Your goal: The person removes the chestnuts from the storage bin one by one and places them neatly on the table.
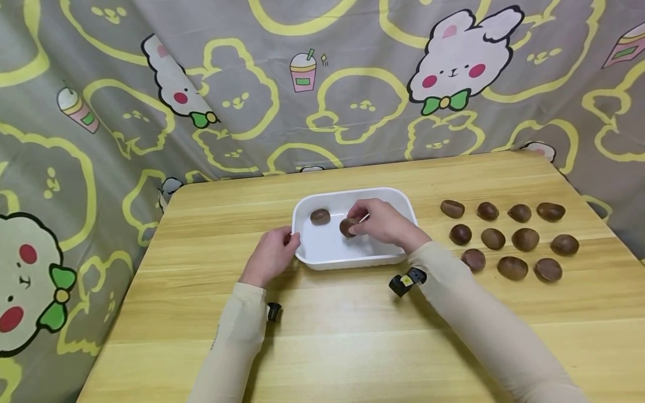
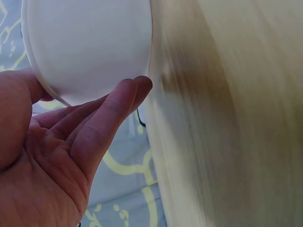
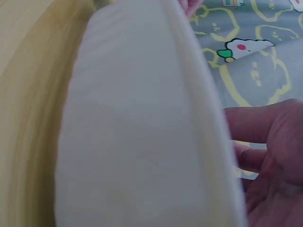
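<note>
A white rectangular tray (image 1: 347, 262) lies on the table. At its left end my left hand (image 1: 270, 254) grips the rim; in the left wrist view the thumb is at the rim and the fingers (image 2: 111, 106) lie against the outer wall. Inside the tray, my right hand (image 1: 380, 221) pinches a brown chestnut (image 1: 346, 227) between thumb and fingers. Another chestnut (image 1: 319, 216) lies in the tray to the left. From the right wrist, the tray's side wall (image 3: 128, 118) hides the fingertips and the chestnut, leaving part of the hand (image 3: 270, 151) visible.
Several chestnuts (image 1: 526, 239) lie in three rough rows on the wooden table (image 1: 332, 347), right of the tray. A grey curtain (image 1: 353, 123) with cartoon prints hangs behind the table and along its left side.
</note>
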The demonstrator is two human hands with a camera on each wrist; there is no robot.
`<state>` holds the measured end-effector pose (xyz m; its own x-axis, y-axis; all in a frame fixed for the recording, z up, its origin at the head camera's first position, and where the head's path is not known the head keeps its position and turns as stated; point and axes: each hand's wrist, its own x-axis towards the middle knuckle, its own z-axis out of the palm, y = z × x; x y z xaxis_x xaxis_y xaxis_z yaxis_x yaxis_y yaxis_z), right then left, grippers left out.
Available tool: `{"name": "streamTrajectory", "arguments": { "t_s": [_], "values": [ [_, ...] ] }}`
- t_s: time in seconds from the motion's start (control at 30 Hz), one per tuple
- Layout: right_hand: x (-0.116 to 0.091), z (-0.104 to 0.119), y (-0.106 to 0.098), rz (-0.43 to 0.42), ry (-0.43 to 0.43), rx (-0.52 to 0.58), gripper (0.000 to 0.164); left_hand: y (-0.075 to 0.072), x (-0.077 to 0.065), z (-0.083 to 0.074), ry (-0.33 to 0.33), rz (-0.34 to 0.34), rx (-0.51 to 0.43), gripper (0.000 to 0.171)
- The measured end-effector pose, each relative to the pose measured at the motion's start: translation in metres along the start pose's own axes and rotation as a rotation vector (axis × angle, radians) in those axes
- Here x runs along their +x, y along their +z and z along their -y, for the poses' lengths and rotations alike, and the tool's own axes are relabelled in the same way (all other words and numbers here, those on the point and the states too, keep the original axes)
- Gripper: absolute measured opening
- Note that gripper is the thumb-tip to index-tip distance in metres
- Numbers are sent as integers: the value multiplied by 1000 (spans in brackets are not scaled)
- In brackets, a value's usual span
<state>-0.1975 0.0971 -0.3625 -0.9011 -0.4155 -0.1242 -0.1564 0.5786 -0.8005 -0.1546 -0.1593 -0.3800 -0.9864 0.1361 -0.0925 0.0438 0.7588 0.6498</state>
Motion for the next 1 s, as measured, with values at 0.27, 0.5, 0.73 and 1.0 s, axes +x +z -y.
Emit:
{"name": "streamTrajectory", "arguments": {
  "t_s": [0.27, 0.5, 0.73, 1.0],
  "values": [
    [-22, -11, -28, -52, 16, 38, 23, 0, 2, 0, 9, 15, -19, 29],
    [-41, -21, -48, -49, -5, 49, 26, -2, 0, 2, 0, 23, -31, 30],
    [-50, -27, -58, -50, 13, 45, 29, -2, -1, 3, -2, 27, -41, 31],
    [-61, -36, -68, -93, 57, 75, 35, -2, 0, 4, -25, 41, -47, 30]
  ]
}}
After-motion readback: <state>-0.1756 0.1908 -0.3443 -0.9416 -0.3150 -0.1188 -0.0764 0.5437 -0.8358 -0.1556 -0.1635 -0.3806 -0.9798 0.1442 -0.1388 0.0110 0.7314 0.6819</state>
